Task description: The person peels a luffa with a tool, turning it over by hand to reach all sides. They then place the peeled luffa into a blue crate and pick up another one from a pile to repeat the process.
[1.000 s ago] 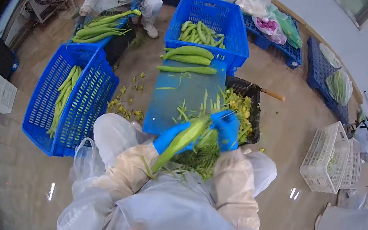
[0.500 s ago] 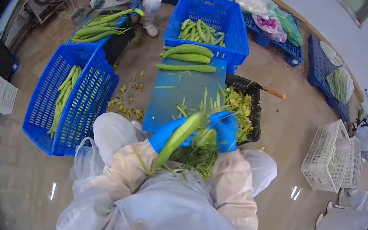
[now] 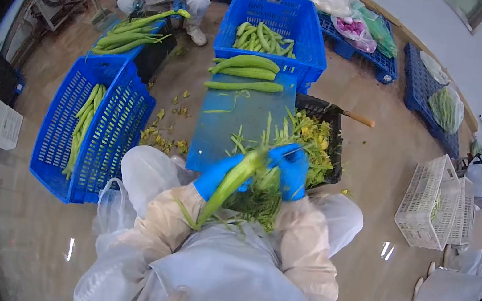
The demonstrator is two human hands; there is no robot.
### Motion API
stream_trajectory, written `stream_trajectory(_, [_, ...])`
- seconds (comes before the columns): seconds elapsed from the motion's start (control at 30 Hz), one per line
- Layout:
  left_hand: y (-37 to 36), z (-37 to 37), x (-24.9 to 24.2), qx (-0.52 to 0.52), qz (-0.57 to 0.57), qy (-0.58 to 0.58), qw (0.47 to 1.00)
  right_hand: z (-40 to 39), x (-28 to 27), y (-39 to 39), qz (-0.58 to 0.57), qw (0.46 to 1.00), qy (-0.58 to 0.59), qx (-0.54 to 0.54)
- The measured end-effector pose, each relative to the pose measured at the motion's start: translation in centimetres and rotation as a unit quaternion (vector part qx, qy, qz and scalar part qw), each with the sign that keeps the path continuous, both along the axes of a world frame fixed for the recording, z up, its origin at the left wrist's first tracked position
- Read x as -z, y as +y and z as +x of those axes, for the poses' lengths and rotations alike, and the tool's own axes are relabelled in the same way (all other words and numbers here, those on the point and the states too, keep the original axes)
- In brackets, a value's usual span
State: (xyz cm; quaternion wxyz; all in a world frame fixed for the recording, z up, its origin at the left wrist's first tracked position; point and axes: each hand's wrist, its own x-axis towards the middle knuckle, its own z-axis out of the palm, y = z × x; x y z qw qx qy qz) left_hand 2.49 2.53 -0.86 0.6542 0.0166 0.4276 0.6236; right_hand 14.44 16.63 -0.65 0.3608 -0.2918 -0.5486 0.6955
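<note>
Gourd (image 3: 230, 180) gripped in left hand (image 3: 220, 175), right hand (image 3: 292, 169) clutching peeler; peelings in black crate (image 3: 332, 155).

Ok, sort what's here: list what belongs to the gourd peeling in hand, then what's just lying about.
In use: left hand gripping long green gourd; right hand with peeler; blue board; black crate of peelings.

Lying about: white basket; paper sheet; bagged produce.

The left hand (image 3: 220, 174) gripped a long gourd (image 3: 230, 183) while the right hand (image 3: 292, 169) held a peeler at its one o'clock end, above peelings (image 3: 311, 139) on the blue tabletop (image 3: 222, 129).
</note>
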Motion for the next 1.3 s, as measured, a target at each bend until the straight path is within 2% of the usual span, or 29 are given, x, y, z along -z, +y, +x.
stream_trajectory(0.07, [-0.4,0.1,1.5,0.065,0.081,-0.013,0.994,0.8,0.1,3.3,-0.011,0.999,0.005,0.032])
stream_trajectory(0.13, [-0.2,-0.3,1.4,0.059,0.086,-0.025,0.994,1.0,0.8,4.9,-0.064,0.994,0.004,0.083])
stream_trajectory(0.17, [0.0,-0.6,0.9,0.02,0.065,0.008,0.998,1.4,0.2,3.5,-0.009,1.0,0.002,0.028])
stream_trajectory(0.2, [0.1,-0.9,0.7,-0.017,0.042,0.04,0.998,1.3,-0.5,1.1,-0.031,0.999,0.013,-0.016])
stream_trajectory(0.23, [0.2,-1.7,1.3,-0.007,0.056,0.011,0.998,0.8,-0.9,-1.6,-0.054,0.997,0.025,-0.057])
stream_trajectory(0.3, [1.1,-2.1,2.4,-0.037,0.054,0.0,0.998,0.8,-0.7,-6.5,-0.014,0.986,-0.001,-0.167])
stream_trajectory(0.33, [1.3,-2.0,2.6,-0.068,0.052,-0.01,0.996,0.7,-0.2,-7.8,0.047,0.984,0.014,-0.169])
stream_trajectory(0.37, [1.1,-1.1,0.2,-0.071,0.054,-0.03,0.996,0.6,-0.3,-7.4,0.008,0.989,-0.002,-0.15])
stream_trajectory(0.4, [0.8,-1.2,0.4,-0.071,0.052,-0.03,0.996,0.5,-0.6,-6.5,-0.03,0.991,-0.019,-0.132])
stream_trajectory(0.47, [0.1,-1.4,0.8,-0.006,0.107,-0.057,0.993,0.4,-1.0,-3.6,-0.018,0.997,0.026,-0.068])
stream_trajectory(0.53, [0.1,-1.3,1.0,0.003,0.097,-0.063,0.993,0.4,1.3,0.9,-0.021,0.996,0.061,0.063])
stream_trajectory(0.63, [0.3,-1.6,1.4,-0.004,0.103,-0.059,0.993,1.2,0.7,1.9,-0.019,0.995,0.062,0.072])
stream_trajectory(0.7, [0.7,-1.3,0.9,-0.012,0.114,-0.054,0.992,0.9,-1.3,-2.7,-0.047,0.997,0.058,-0.025])
stream_trajectory(0.77, [1.5,-0.4,-1.1,-0.091,0.098,-0.043,0.99,1.0,-2.8,-6.9,-0.007,0.989,-0.038,-0.144])
stream_trajectory(0.8, [1.6,-0.1,-1.1,-0.089,0.097,-0.043,0.99,0.5,-1.3,-7.7,0.02,0.988,-0.041,-0.147])
stream_trajectory(0.87, [1.2,0.4,-1.0,-0.078,0.109,0.008,0.991,0.3,-2.1,-5.3,-0.042,0.997,-0.027,-0.063])
stream_trajectory(0.9, [0.3,0.0,-1.4,-0.01,0.068,0.062,0.996,0.1,-0.7,-2.0,0.001,1.0,-0.006,0.005])
stream_trajectory(0.93, [0.0,-0.1,-0.9,-0.011,0.066,0.062,0.996,0.3,0.7,0.8,0.045,0.996,0.015,0.074])
stream_trajectory(1.03, [0.2,-0.4,0.0,-0.004,0.084,0.035,0.996,1.6,-0.8,2.2,-0.011,0.994,0.054,0.094])
stream_trajectory(1.13, [0.5,-0.6,0.0,-0.052,0.05,0.028,0.997,1.7,-1.8,-3.1,-0.061,0.996,0.057,-0.032])
stream_trajectory(1.2, [0.6,-1.1,0.5,-0.027,0.089,-0.046,0.995,1.8,-1.3,-6.4,-0.087,0.987,0.052,-0.125])
stream_trajectory(1.23, [0.5,-0.4,0.1,-0.053,0.067,-0.1,0.991,1.7,-0.8,-7.7,-0.091,0.979,0.055,-0.172])
stream_trajectory(1.3, [0.3,-0.7,1.2,-0.04,0.076,-0.071,0.994,1.1,0.0,-8.3,-0.076,0.985,0.032,-0.151])
